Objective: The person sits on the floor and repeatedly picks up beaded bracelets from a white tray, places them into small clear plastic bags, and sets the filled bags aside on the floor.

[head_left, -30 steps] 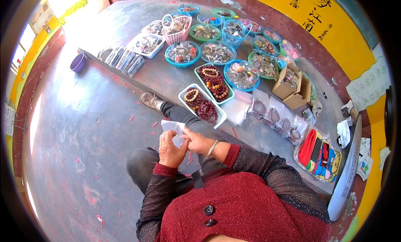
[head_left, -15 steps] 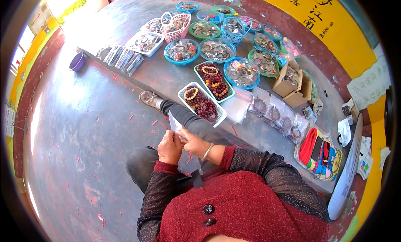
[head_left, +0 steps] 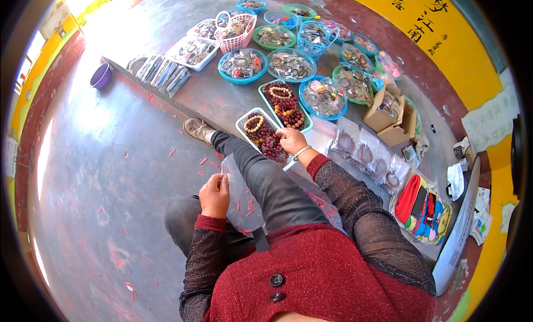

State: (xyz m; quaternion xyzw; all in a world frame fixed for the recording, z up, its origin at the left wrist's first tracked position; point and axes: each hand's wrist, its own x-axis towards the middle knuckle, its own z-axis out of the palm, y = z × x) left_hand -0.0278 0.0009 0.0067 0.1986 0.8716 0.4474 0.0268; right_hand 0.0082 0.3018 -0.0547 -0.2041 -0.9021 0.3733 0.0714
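My left hand point(head_left: 214, 196) is above my bent knee, its fingers pinched on a clear plastic bag point(head_left: 233, 167) that hangs beside my outstretched leg. My right hand point(head_left: 292, 140) reaches over the near white basket point(head_left: 242, 125), fingers curled down at the dark red bead bracelets point(head_left: 268, 140) inside. Its fingertips are hidden, so whether a bracelet is between them does not show. A pale bead bracelet point(head_left: 254, 124) lies on top of the dark ones. Just behind, a green-rimmed tray point(head_left: 262, 95) holds more dark red, amber and pale bracelets.
Several round baskets point(head_left: 242, 79) of bagged trinkets crowd the raised ledge. Bagged bracelets point(head_left: 363, 151) and clear bags point(head_left: 320, 134) lie right of the trays. Cardboard boxes point(head_left: 395, 131) and a colourful cloth bag point(head_left: 423, 205) are farther right. A purple basin point(head_left: 101, 76) stands far left.
My hands were together at the plastic bag. The right has let go of it and moved up and right to the bracelet basket; the left has shifted slightly left and down, still holding the bag.
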